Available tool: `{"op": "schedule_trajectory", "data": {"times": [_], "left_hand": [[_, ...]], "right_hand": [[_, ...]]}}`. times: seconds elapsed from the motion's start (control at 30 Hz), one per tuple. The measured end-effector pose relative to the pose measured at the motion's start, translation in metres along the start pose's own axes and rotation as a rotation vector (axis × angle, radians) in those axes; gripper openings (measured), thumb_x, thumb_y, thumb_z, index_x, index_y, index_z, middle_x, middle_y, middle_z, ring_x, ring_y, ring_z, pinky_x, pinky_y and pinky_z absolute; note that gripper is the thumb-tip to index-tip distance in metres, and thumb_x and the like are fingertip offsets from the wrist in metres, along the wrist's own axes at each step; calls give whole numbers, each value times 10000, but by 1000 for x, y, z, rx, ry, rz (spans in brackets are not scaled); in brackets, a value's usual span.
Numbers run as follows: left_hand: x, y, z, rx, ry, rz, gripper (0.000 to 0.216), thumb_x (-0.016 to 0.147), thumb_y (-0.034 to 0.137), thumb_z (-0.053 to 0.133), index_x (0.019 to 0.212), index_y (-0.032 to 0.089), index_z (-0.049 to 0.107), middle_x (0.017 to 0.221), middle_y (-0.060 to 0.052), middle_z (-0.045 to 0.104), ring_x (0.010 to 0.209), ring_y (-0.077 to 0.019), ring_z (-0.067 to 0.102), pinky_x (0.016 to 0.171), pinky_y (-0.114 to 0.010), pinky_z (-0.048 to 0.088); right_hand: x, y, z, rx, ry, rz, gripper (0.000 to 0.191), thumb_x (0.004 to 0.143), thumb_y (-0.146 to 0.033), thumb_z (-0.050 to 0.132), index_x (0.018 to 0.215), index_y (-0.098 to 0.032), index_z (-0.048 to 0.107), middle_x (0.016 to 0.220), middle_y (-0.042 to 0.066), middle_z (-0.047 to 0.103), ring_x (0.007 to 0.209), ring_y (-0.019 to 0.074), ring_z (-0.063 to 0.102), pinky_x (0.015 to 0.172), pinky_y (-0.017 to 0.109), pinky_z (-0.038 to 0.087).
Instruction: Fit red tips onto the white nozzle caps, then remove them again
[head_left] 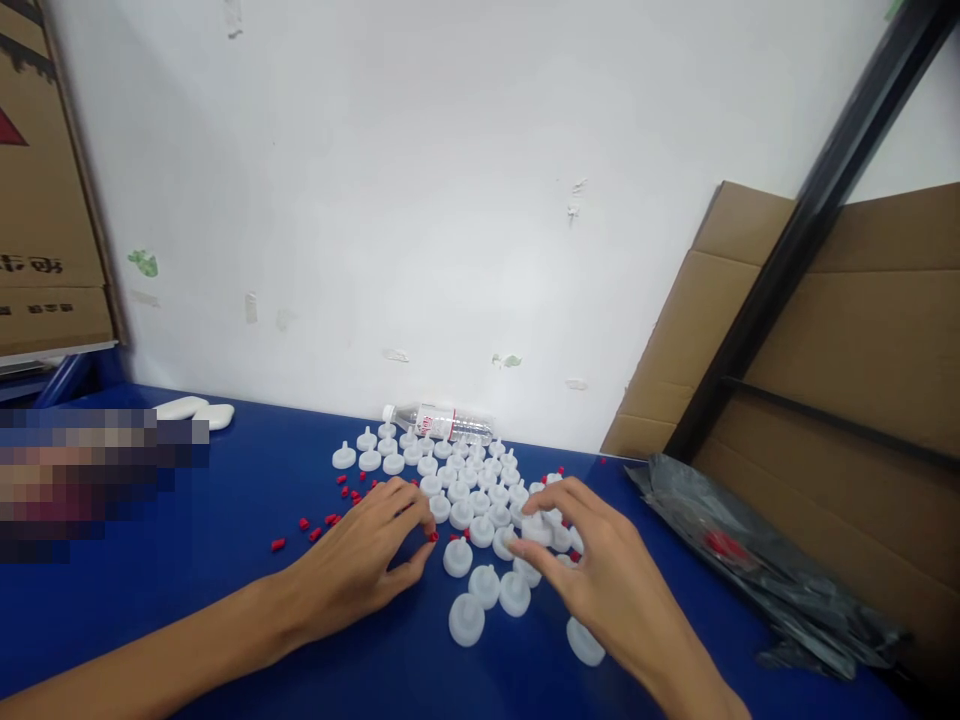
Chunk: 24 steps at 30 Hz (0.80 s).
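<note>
Several white plastic caps (457,482) with short stems stand clustered on the blue table (225,560). Small red pieces (330,518) lie scattered to their left. My left hand (367,560) rests on the table by the cluster, its thumb and forefinger pinched on one small red piece (434,537). My right hand (600,575) hovers over the right side of the cluster, fingers curled round a white cap (537,530). More white caps (480,600) stand between the two hands.
A clear water bottle (442,423) lies on its side behind the caps, against the white wall. A black plastic bag (750,560) lies at the right beside cardboard sheets (862,380) and a black frame bar. White pads (191,410) lie at far left.
</note>
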<state>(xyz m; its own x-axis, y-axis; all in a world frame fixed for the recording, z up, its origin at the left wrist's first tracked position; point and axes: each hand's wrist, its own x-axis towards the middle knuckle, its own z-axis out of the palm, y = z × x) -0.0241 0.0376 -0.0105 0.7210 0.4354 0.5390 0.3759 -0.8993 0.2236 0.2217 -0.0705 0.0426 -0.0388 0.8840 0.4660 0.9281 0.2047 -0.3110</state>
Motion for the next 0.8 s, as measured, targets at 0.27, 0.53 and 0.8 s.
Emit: {"op": "schedule_trajectory", "data": {"times": [0.27, 0.53, 0.8], "left_hand": [[-2, 7, -1, -87, 132, 120, 181, 942, 126, 550, 1081, 219, 621, 961, -31, 695, 894, -178, 624, 843, -333, 469], [-2, 12, -4, -103, 228, 216, 186, 937, 105, 575, 1087, 202, 629, 951, -42, 725, 872, -169, 657, 794, -307, 514], [-4, 9, -3, -104, 237, 171, 121, 949, 157, 597, 1053, 202, 638, 916, -36, 709, 817, -165, 630, 741, -291, 506]], "right_hand": [[-1, -32, 13, 175, -121, -83, 216, 980, -261, 497, 1161, -331, 591, 1143, -13, 659, 988, 172, 661, 846, 295, 541], [-4, -39, 26, 200, -121, -99, 549, 871, -224, 665, 1348, -401, 458, 1185, -18, 629, 1010, 177, 664, 883, 318, 558], [-3, -35, 27, 277, -91, -126, 612, 870, -233, 678, 1394, -424, 426, 1142, -21, 683, 1019, 180, 672, 883, 315, 558]]}}
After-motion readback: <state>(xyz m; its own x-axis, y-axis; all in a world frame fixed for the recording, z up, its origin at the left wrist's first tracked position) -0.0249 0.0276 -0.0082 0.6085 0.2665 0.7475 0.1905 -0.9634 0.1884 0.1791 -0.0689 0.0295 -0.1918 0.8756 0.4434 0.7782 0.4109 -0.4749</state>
